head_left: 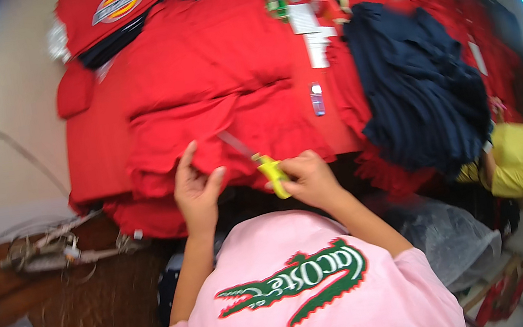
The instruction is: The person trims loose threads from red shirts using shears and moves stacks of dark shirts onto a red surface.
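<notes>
My right hand (311,180) is closed round the yellow handles of a pair of scissors (271,174). Their slim metal blade points up and to the left, over the near folds of a red garment (214,120). My left hand (196,190) is at the near edge of that red cloth, left of the blade. Its thumb and index finger are spread apart, and I see nothing held between them. Slight blur softens the blade.
Red garments cover the table, with a dark navy cloth pile (416,86) on the right. A small purple-labelled bottle (318,101), white papers (317,50) and a tape roll (340,1) lie behind. A yellow cloth (513,159) hangs at right; tangled cords (61,251) lie left.
</notes>
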### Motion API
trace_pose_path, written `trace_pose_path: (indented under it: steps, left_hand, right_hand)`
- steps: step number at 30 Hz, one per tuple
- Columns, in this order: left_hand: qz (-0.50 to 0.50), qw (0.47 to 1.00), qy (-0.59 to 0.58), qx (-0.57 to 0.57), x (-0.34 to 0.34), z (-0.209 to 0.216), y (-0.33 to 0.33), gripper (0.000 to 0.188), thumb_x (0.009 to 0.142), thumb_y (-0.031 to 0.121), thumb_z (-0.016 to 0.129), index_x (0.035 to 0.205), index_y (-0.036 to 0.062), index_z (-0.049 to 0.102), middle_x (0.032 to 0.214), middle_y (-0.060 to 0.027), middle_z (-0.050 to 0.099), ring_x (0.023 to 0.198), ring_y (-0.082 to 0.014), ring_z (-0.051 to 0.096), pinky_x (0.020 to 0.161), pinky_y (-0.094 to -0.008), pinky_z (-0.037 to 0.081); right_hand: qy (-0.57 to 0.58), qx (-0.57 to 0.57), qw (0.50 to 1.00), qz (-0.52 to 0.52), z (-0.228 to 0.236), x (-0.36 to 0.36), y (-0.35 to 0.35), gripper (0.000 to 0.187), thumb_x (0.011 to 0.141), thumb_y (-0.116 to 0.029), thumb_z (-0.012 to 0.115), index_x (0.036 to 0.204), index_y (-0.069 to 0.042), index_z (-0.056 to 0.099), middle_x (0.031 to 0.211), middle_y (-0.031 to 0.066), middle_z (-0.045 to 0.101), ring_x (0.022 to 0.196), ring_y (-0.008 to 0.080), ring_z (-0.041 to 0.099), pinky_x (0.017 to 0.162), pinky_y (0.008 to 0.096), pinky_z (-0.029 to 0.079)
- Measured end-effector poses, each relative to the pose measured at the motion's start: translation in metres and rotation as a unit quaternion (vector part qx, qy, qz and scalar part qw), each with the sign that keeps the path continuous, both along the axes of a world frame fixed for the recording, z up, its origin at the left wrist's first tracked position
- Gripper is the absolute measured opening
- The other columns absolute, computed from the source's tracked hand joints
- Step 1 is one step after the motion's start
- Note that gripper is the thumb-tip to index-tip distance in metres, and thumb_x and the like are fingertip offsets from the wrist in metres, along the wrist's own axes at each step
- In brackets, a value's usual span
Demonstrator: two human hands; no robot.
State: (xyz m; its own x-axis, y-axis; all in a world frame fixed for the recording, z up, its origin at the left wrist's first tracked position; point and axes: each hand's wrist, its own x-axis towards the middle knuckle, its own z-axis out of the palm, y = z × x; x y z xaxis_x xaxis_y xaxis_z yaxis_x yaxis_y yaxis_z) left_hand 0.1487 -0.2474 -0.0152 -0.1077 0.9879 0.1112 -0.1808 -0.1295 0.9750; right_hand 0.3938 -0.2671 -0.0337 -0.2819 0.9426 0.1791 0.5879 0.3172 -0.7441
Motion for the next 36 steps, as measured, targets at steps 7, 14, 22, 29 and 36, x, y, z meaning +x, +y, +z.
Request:
trace_pose_path:
  steps: [7,14,22,29,36]
  left_hand:
    - [0.014,0.998,0.062,-0.018,-0.002,-0.007,0.001,0.057,0.095,-0.009,0.063,0.150,-0.0021,0.049,0.134,-0.0084,0.060,0.117,-0.0127,0.058,0.104,-0.0283,0.046]
    - [-0.002,0.998,-0.028,-0.048,-0.006,-0.019,0.014,0.062,0.096,-0.012,0.061,0.154,0.0014,0.044,0.134,-0.0084,0.061,0.116,-0.0136,0.060,0.103,-0.0291,0.048]
    - [-0.084,0.995,-0.042,-0.040,-0.005,0.007,0.028,0.078,0.087,-0.016,0.065,0.159,0.0023,0.038,0.141,-0.0095,0.057,0.111,-0.0125,0.060,0.099,-0.0268,0.049]
    - [-0.084,0.996,-0.010,0.021,-0.040,0.001,0.053,0.078,0.088,-0.016,0.062,0.159,-0.0016,0.034,0.159,-0.0132,0.042,0.140,-0.0195,0.047,0.110,-0.0305,0.045]
    - [-0.130,0.990,-0.051,-0.018,-0.071,-0.005,0.054,0.079,0.090,-0.018,0.060,0.161,-0.0006,0.030,0.158,-0.0098,0.040,0.135,-0.0167,0.051,0.108,-0.0291,0.048]
  right_hand:
    - [-0.017,0.049,0.998,0.024,-0.007,-0.008,-0.006,0.028,0.081,-0.040,0.077,0.088,-0.013,0.075,0.071,0.0075,0.069,0.067,0.0267,0.064,0.074,0.0393,0.044]
    - [-0.024,0.037,0.999,0.011,0.004,-0.012,-0.005,0.034,0.081,-0.045,0.074,0.081,-0.011,0.070,0.066,0.0061,0.064,0.065,0.0272,0.061,0.075,0.0392,0.041]
    - [-0.076,-0.009,0.997,-0.001,0.020,-0.024,0.012,0.037,0.082,-0.047,0.075,0.084,-0.010,0.072,0.067,0.0062,0.062,0.069,0.0247,0.059,0.075,0.0380,0.040]
    - [-0.118,0.103,0.988,-0.009,0.023,-0.047,0.040,0.031,0.075,-0.037,0.074,0.090,-0.010,0.075,0.076,0.0124,0.064,0.080,0.0296,0.062,0.085,0.0451,0.045]
    - [-0.083,0.071,0.994,-0.031,0.028,-0.069,0.034,0.043,0.068,-0.034,0.091,0.092,-0.004,0.072,0.071,0.0080,0.057,0.072,0.0275,0.057,0.091,0.0461,0.044]
